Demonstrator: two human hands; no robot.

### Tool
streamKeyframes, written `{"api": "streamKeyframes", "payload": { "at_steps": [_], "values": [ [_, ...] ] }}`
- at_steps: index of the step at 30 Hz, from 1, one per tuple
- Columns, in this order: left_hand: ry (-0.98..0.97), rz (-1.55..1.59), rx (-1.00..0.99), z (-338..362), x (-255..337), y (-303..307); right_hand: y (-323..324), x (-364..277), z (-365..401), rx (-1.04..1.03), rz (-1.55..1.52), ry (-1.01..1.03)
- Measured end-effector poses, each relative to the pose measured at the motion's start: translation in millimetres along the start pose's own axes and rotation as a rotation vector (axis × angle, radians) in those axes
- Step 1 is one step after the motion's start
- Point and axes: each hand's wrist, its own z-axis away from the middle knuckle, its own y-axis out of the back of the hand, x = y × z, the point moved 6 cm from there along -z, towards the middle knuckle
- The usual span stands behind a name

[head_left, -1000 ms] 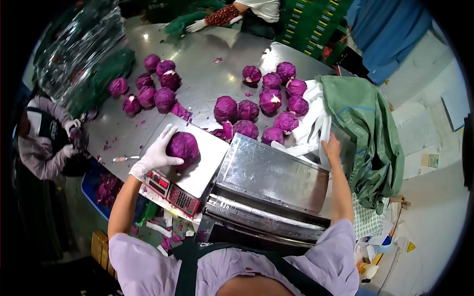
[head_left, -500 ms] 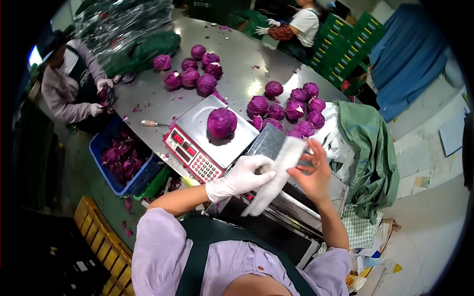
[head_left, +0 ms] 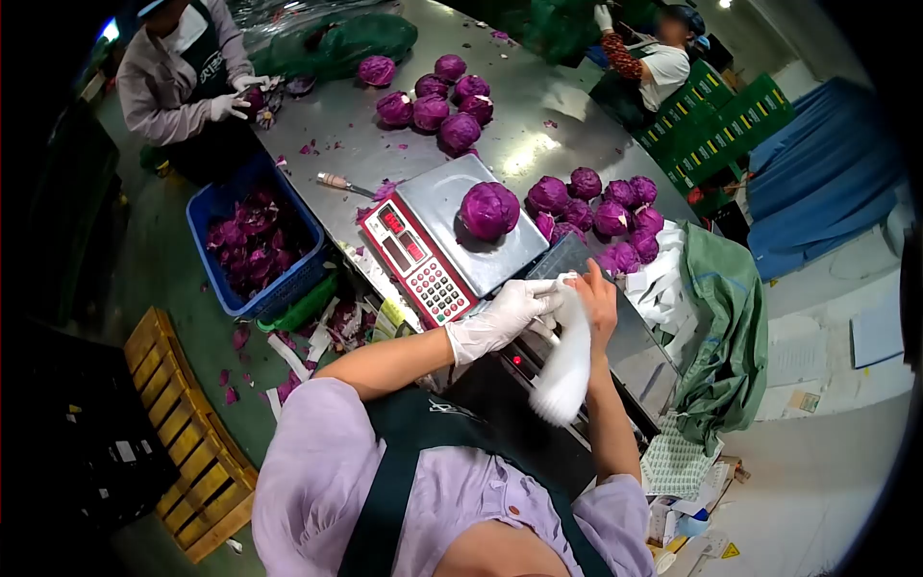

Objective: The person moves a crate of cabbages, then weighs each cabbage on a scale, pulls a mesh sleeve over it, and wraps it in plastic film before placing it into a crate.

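Note:
My left hand (head_left: 510,315), in a white glove, pinches the upper end of a white foam sleeve (head_left: 563,370). The sleeve hangs down between my hands, its lower end loose. My bare right hand (head_left: 598,308) grips the same upper end from the other side, its index finger pointing up; part of its fingers is hidden behind the sleeve. Just beyond my hands, a purple cabbage (head_left: 489,211) rests on the steel pan of a weighing scale (head_left: 452,240) with a lit red display. Neither hand touches the cabbage.
Trimmed purple cabbages (head_left: 611,217) are grouped right of the scale, others (head_left: 431,112) farther back. A wooden-handled knife (head_left: 343,184) lies left of the scale. A blue bin (head_left: 312,236) holds purple leaves. White sleeves (head_left: 663,288) lie beside a green sack (head_left: 721,327). Two co-workers stand at the table.
My hands have come together at the sleeve's upper end; the right hand was apart at its side before. The sleeve now hangs more steeply. The view has shifted, moving the scene rightward.

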Motion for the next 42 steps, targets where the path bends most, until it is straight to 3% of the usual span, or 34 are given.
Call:
{"api": "streamKeyframes", "payload": {
  "at_steps": [3,5,7,8,9,11,12,15,16,17,19,21,23,25,27,28,29,31,33,34,35,37,39,41,42],
  "values": [
    [-0.011,-0.203,0.167,4.8,10.7,24.5,-16.8,3.5,-6.1,0.005,-0.057,-0.004],
    [-0.172,-0.107,0.219,14.6,36.3,23.5,-36.7,30.8,-3.3,0.013,-0.489,-0.366],
    [-0.426,-0.305,0.213,5.0,31.1,44.0,-52.0,40.5,-8.1,-0.002,-0.64,-0.469],
    [-0.338,-0.345,0.231,7.0,35.3,45.9,-61.0,41.2,-10.6,0.042,-0.911,-0.69],
    [-0.429,-0.374,0.176,0.0,23.4,56.1,-71.8,42.5,-8.1,0.09,-1.182,-0.914],
    [-0.138,-0.151,0.144,1.3,21.2,56.8,-80.2,52.5,-9.6,0.042,-1.159,-0.878],
    [-0.249,-0.233,0.134,-5.1,22.9,64.7,-86.4,50.9,-8.1,-0.052,-1.254,-0.884],
    [-0.289,0.297,0.024,-9.9,39.7,68.7,-105.6,62.4,-7.1,-0.198,-1.468,-0.939],
    [-0.284,0.416,-0.058,-9.9,46.7,71.3,-109.3,59.5,-6.3,-0.527,-1.386,-0.866],
    [-0.198,0.512,-0.006,-7.9,50.3,74.4,-110.8,46.8,-6.2,-0.846,-1.281,-0.781],
    [-0.154,0.459,0.083,-7.0,49.6,82.4,-109.1,39.4,-11.0,-1.011,-0.899,-0.723],
    [-0.074,0.313,0.207,-7.0,44.4,88.1,-114.3,68.0,-29.6,-0.84,-0.407,-0.502],
    [0.047,0.199,0.188,-3.8,42.4,102.4,-107.5,96.5,-57.6,-0.224,-0.202,-0.285],
    [0.064,0.074,0.226,-9.3,48.8,116.9,-113.4,134.1,-66.4,0.047,-0.204,-0.366],
    [0.177,-0.434,0.571,-13.5,70.5,153.5,-157.4,178.7,-43.8,0.134,-0.86,-0.984],
    [-0.028,-0.56,0.624,-29.1,82.5,182.7,-170.6,176.1,-40.9,0.242,-1.046,-1.149],
    [-0.234,-0.683,0.672,-45.8,94.5,209.0,-188.1,178.9,-36.0,0.115,-1.139,-1.205],
    [-0.26,-0.946,0.812,-62.3,134.2,218.2,-224.1,177.8,-24.4,-0.135,-1.026,-1.389],
    [-0.409,-1.264,0.886,-87.4,132.9,234.1,-258.3,161.3,-17.2,-0.243,-1.086,-1.445],
    [-0.099,-1.22,0.818,-89.5,126.2,223.6,-281.1,163.6,-6.9,-0.475,-1.16,-1.39],
    [0.161,-1.252,0.62,-101.0,100.2,232.6,-265.7,128.2,-21.8,-0.46,-1.266,-1.385],
    [-0.059,-1.051,0.711,-112.7,55.0,249.1,-255.3,116.9,-18.7,-0.421,-1.257,-1.33],
    [0.025,-0.771,0.653,-96.7,19.3,253.1,-222.6,103.2,-10.3,-0.305,-1.095,-1.279],
    [-0.366,-1.077,0.627,-58.9,19.2,202.7,-165.0,72.4,-16.4,-0.321,-0.733,-0.916],
    [-0.063,-0.149,0.408,-53.6,-0.1,190.5,-147.6,61.0,-16.9,-0.317,-0.725,-0.723]
  ]
}}
